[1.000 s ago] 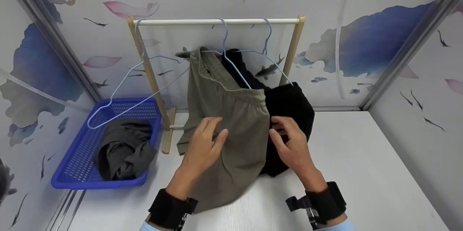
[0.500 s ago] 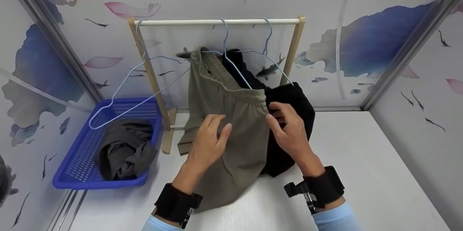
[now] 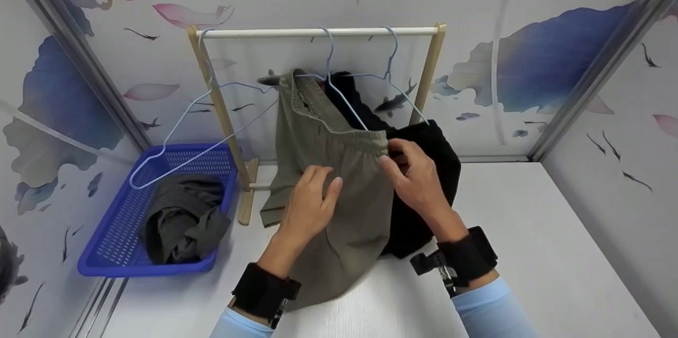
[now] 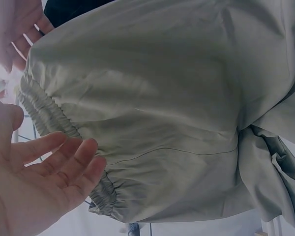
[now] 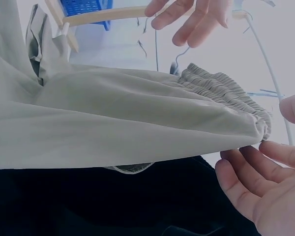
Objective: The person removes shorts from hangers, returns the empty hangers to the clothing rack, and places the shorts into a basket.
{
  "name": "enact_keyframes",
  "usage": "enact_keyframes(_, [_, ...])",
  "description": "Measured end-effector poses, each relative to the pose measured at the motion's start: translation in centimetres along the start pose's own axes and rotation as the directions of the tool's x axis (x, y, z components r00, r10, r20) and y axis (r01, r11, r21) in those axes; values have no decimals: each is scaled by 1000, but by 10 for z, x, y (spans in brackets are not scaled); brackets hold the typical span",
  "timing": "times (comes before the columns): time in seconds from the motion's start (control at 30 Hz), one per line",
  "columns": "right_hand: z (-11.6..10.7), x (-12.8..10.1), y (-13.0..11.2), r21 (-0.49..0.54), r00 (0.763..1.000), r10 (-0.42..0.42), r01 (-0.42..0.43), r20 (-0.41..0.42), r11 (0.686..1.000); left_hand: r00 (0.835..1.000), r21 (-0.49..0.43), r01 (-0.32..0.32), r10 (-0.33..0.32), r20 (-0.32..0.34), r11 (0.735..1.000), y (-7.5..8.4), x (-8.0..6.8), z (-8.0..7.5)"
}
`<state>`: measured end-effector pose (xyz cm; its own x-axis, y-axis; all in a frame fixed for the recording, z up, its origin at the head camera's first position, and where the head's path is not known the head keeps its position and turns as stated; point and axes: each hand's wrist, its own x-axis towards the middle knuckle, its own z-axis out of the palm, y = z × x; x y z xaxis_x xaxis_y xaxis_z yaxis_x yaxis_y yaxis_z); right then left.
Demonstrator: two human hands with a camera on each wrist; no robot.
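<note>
left hand [image 3: 312, 201] spread loosely open, fingers relaxed and barely bent, laid flat against the front of the olive shorts [image 3: 339, 189] below the elastic waistband; nothing clasped in that grip. from the left wrist view, same fingers [image 4: 64, 164] seen straight, just beside the gathered waistband of the olive shorts [image 4: 152, 108], touching or nearly so; could not tell which. right hand [image 3: 416, 179] raised at the right end of the waistband, fingertips at the cloth's corner, thumb toward the fingers; grip only slightly bent, not clearly pinched. from the right wrist view, right hand [image 5: 265, 182] open-palmed with fingers just under the waistband corner of the olive shorts [image 5: 128, 128].

olive shorts hung on a pale blue hanger [image 3: 339, 89] from the white rail [image 3: 318, 32] of a small wooden rack [image 3: 217, 99], lower part draped down onto the white worktop [image 3: 529, 232]. black garment [image 3: 429, 168] hung just behind and to the right, on its own hanger.

counted: three wire hangers, two bearing clothes, one bare hanger [image 3: 185, 126] tilted at the left end of the rail. one blue basket [image 3: 116, 237] left of the rack, one dark grey garment [image 3: 180, 219] crumpled inside. two black wrist straps, two light blue sleeves.
</note>
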<state>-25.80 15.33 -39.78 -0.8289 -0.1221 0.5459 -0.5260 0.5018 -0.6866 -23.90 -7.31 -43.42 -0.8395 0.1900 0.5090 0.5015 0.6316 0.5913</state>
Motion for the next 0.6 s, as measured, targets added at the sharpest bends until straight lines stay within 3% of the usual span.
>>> enact_keyframes(0.6, [20,18,-1,-18,993,105,-104,57,994,998,-11,56,-56,34,998,-2,-1,3])
